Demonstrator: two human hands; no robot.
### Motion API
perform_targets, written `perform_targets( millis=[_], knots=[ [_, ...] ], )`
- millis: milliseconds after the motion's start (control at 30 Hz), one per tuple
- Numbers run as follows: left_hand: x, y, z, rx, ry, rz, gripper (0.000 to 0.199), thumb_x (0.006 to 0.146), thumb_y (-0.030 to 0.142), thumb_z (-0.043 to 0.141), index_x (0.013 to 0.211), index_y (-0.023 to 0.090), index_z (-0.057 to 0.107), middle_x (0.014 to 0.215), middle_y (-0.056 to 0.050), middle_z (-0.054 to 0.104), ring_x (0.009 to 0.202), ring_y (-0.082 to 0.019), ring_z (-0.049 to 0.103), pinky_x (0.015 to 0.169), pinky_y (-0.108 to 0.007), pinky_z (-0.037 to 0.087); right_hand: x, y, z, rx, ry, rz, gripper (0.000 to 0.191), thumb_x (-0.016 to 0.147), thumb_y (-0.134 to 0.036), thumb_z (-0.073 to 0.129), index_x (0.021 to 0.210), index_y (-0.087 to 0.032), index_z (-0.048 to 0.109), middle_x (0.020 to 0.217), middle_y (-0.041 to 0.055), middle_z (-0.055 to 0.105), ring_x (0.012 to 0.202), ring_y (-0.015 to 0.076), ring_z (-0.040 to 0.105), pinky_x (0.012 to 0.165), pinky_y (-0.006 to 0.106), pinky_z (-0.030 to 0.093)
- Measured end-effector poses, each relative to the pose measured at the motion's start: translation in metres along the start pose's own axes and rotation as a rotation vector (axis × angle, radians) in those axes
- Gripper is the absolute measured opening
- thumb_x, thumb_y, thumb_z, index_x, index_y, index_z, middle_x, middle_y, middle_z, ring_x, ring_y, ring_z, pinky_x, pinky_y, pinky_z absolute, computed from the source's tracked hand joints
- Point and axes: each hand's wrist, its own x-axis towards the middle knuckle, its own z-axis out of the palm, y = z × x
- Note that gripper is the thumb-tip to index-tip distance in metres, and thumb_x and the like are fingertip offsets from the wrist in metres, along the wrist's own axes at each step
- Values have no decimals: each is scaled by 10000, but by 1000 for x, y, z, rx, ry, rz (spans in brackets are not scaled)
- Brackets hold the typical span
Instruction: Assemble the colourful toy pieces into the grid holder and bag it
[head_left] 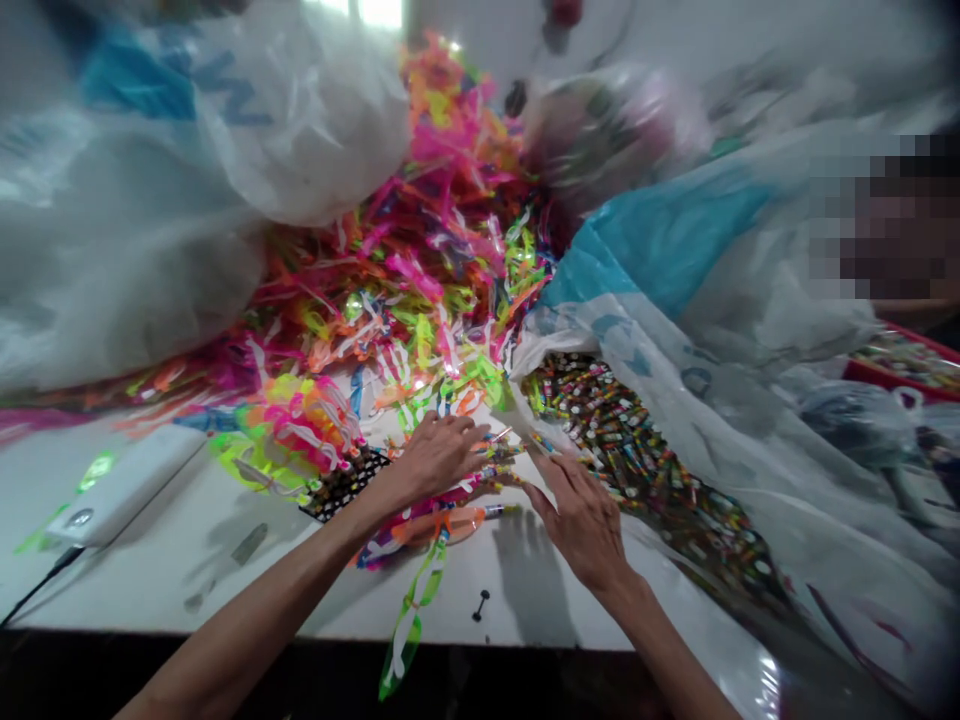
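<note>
My left hand point(442, 455) reaches over a cluster of small multicoloured sticks point(502, 450) on the white table, palm down with fingers stretched. Facing it from the right, my right hand point(581, 510) has its thumb and fingers apart at the near ends of those sticks. Whether either hand touches them is unclear. Just below my left hand lie translucent neon plastic pieces with white strips, an orange one point(442, 522) among them. A green strand point(411, 625) hangs past the table's front edge. By my left wrist is a black piece with pale dots point(349, 485).
A plastic bag point(622, 350) spills many similar sticks point(637, 440) at right. Behind rises a heap of neon pieces point(420, 270), flanked by a large white bag point(300, 120). A white box point(135, 485) with a cable sits left. Another person point(900, 220) is at far right.
</note>
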Motion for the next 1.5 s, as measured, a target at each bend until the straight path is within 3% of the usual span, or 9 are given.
perform_targets(
  millis=[100, 300, 500, 667, 767, 900, 1067, 1333, 1500],
  knots=[
    [40, -21, 3, -19, -30, -267, 312, 884, 356, 387, 898, 144, 616, 942, -108, 626, 937, -234, 563, 781, -315, 373, -26, 3, 2, 103, -94, 101, 205, 867, -235, 451, 1021, -164, 565, 970, 77, 606, 884, 185, 576, 748, 285, 444],
    [93, -49, 27, -69, -75, -366, 119, 744, 230, 586, 746, 111, 581, 722, -41, 581, 755, -181, 554, 668, -283, 373, -52, 24, -12, 146, -166, 211, 197, 864, -203, 411, 973, -190, 575, 928, 48, 587, 747, 136, 584, 681, 256, 456],
    [77, -50, 33, -106, -11, -369, 138, 608, 104, 563, 731, 167, 561, 720, -5, 561, 703, -164, 527, 574, -235, 312, -14, 84, -8, -13, -125, 282, 177, 806, -164, 455, 844, -219, 619, 867, 48, 580, 739, 172, 559, 641, 306, 444],
    [52, -32, 4, -140, 214, -392, 154, 711, 138, 439, 840, 173, 516, 743, -34, 563, 691, -171, 532, 583, -256, 333, 8, 93, 11, -44, -183, 272, 151, 769, -179, 509, 840, -247, 624, 846, 54, 587, 733, 208, 569, 586, 315, 433],
    [37, -16, -16, -588, 297, -374, 186, 696, 147, 450, 873, 181, 493, 727, -6, 566, 604, -131, 542, 561, -237, 376, 12, 90, 13, -105, -235, 299, 161, 781, -184, 499, 866, -238, 625, 969, 84, 583, 857, 237, 561, 657, 336, 433],
    [18, 15, -18, -1424, 2, -336, 224, 664, 182, 564, 875, 169, 490, 683, 10, 575, 516, -96, 548, 474, -199, 392, 16, 85, 11, -153, -336, 309, 186, 790, -186, 480, 905, -207, 624, 1076, 107, 574, 932, 235, 558, 732, 330, 407],
    [0, 48, 17, -1724, -296, -354, 298, 686, 379, 653, 727, 146, 472, 595, 7, 575, 432, -78, 536, 432, -192, 395, 16, 82, 11, -134, -349, 350, 283, 724, -114, 487, 982, -135, 601, 969, 140, 622, 849, 240, 593, 704, 333, 394],
    [-11, 54, 35, -1606, -300, -223, 411, 730, 377, 629, 1061, 171, 497, 686, 21, 593, 430, -57, 513, 425, -179, 382, 8, 36, -19, 1407, -103, 826, 173, 644, -252, 633, 778, -167, 564, 564, -48, 531, 451, 85, 475, 456, 218, 350],
    [-13, 55, 35, -1552, -305, -157, 343, 804, 472, 514, 849, 134, 556, 624, 34, 523, 428, -39, 456, 420, -171, 336, 8, 10, -30, 1668, -146, 870, 269, 638, -233, 697, 857, -186, 548, 565, -50, 588, 446, 80, 522, 445, 192, 380]
  ],
)
